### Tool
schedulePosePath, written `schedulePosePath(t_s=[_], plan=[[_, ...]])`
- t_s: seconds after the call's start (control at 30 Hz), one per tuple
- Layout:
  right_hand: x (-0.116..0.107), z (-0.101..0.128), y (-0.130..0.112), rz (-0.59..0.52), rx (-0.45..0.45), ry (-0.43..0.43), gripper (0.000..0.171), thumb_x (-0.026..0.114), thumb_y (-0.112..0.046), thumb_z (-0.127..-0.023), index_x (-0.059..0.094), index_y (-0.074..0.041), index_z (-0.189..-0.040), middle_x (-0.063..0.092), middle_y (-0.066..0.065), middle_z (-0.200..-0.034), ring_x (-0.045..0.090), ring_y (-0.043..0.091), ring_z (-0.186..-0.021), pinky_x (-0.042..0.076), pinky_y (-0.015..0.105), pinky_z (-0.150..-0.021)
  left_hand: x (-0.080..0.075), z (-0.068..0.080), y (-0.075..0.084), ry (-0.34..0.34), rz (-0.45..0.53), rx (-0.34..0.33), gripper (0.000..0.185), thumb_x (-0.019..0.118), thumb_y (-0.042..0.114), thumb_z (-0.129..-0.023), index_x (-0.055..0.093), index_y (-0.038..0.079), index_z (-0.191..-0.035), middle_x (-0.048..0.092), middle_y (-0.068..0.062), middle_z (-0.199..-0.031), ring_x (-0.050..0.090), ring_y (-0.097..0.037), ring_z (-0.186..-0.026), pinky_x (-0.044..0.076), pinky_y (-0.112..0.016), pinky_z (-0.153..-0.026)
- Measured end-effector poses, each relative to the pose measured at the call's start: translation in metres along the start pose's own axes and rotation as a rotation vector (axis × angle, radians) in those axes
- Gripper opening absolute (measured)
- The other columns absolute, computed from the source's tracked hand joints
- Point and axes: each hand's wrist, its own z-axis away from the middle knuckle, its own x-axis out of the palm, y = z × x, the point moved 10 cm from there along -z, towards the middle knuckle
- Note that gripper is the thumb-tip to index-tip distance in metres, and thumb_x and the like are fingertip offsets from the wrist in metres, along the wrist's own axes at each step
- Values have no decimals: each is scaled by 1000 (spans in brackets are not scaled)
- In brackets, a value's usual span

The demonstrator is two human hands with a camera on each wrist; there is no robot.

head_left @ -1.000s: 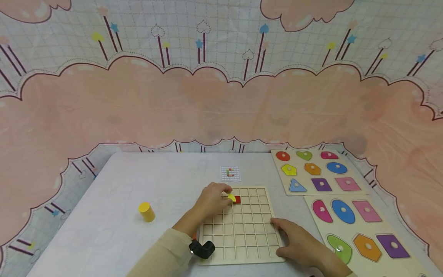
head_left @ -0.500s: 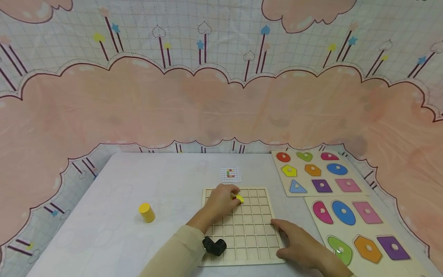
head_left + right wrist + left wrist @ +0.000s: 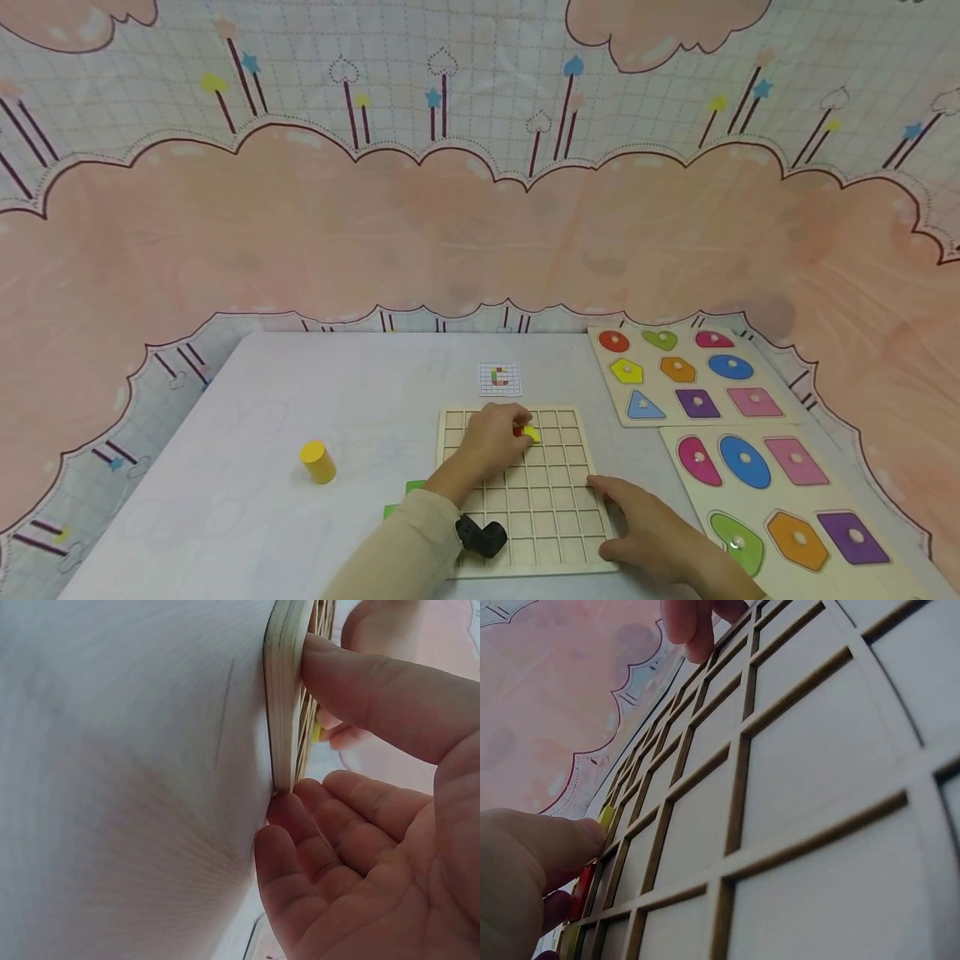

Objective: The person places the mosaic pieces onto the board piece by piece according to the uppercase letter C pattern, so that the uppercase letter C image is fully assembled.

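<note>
A wooden grid board [image 3: 540, 500] lies flat on the white table. My left hand [image 3: 523, 430] reaches over its upper rows and pinches a small yellow tile [image 3: 532, 434] at the fingertips. A red tile [image 3: 517, 431] peeks out just left of it. In the left wrist view the yellow tile [image 3: 606, 817] sits above the red tile [image 3: 581, 894], against my left hand's fingers [image 3: 547, 847]. My right hand [image 3: 611, 508] rests at the board's right edge. Its thumb [image 3: 375, 682] presses on the board's top face. Its other fingers [image 3: 315, 847] lie against the board's side [image 3: 283, 690].
A yellow cylinder [image 3: 318, 461] stands on the table to the left. Green pieces [image 3: 405, 498] lie by the board's left edge. A small pattern card [image 3: 499, 377] sits behind the board. Two shape puzzle boards [image 3: 757, 415] [image 3: 892, 573] fill the right side.
My left hand has carried the yellow tile rightward along the board's upper rows. The green pieces left of the board have come into sight. The right hand has stayed put.
</note>
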Motion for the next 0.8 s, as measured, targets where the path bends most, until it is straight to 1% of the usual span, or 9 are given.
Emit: schedulePosePath(t_s=[0.13, 0.27, 0.6, 0.7, 0.8], plan=[[0, 0, 0, 3, -6, 0, 81, 89, -16, -71, 53, -4, -142, 53, 14, -142, 45, 40, -133, 34, 60, -108, 0, 1, 1, 7, -6, -3, 25, 77, 20, -87, 74, 10, -109, 71, 2, -98, 58, -17, -92, 46, -38, -85], [0, 0, 0, 4, -25, -1, 80, 89, -16, -72, 52, -4, -142, 53, 14, -143, 45, 40, -133, 34, 60, -108, 1, 2, 1, 0, 0, -21, 26, 77, 21, -87, 73, 11, -110, 71, 2, -101, 58, -18, -95, 46, -40, -88], [0, 1, -1, 6, -53, 1, 81, 89, -15, -72, 52, -3, -143, 51, 15, -144, 44, 41, -134, 33, 59, -108, 2, 4, -2, -26, 15, -52, 26, 77, 19, -87, 73, 10, -112, 69, 1, -102, 55, -17, -93, 48, -36, -84], [0, 1, -1, 5, -58, 0, 81, 88, -15, -72, 51, -3, -143, 51, 16, -144, 43, 41, -135, 33, 59, -108, 0, 5, -1, -31, 27, -51, 28, 76, 19, -88, 72, 9, -114, 69, -1, -105, 56, -19, -97, 49, -37, -86], [0, 1, -1, 2, -58, 0, 81, 89, -14, -72, 51, -3, -143, 51, 16, -144, 44, 41, -134, 33, 59, -108, -6, 5, 0, -28, 25, -34, 30, 75, 19, -88, 71, 9, -116, 70, -2, -109, 58, -23, -104, 47, -41, -91]])
